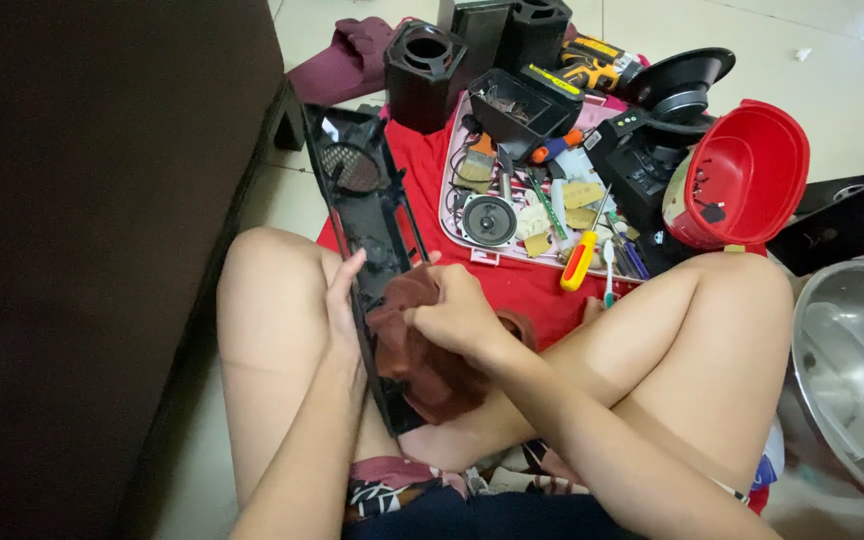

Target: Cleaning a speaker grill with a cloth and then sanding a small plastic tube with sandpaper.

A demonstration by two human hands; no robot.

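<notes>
A long black plastic speaker front panel (367,190) with a round mesh grille lies across my lap and reaches out over the red cloth. My left hand (342,300) grips the panel's left edge near its middle. My right hand (457,315) is closed on a dark maroon rag (422,365), pressed against the panel's lower part. The rag hides the panel's near end.
A pink tray (445,200) holds a small speaker driver (489,220), circuit pieces and brushes. An orange-handled screwdriver (580,258), black speaker boxes (422,70), a cordless drill (592,68), a red plastic shell (747,170) and a steel basin (852,370) lie around. Dark furniture (102,250) stands at left.
</notes>
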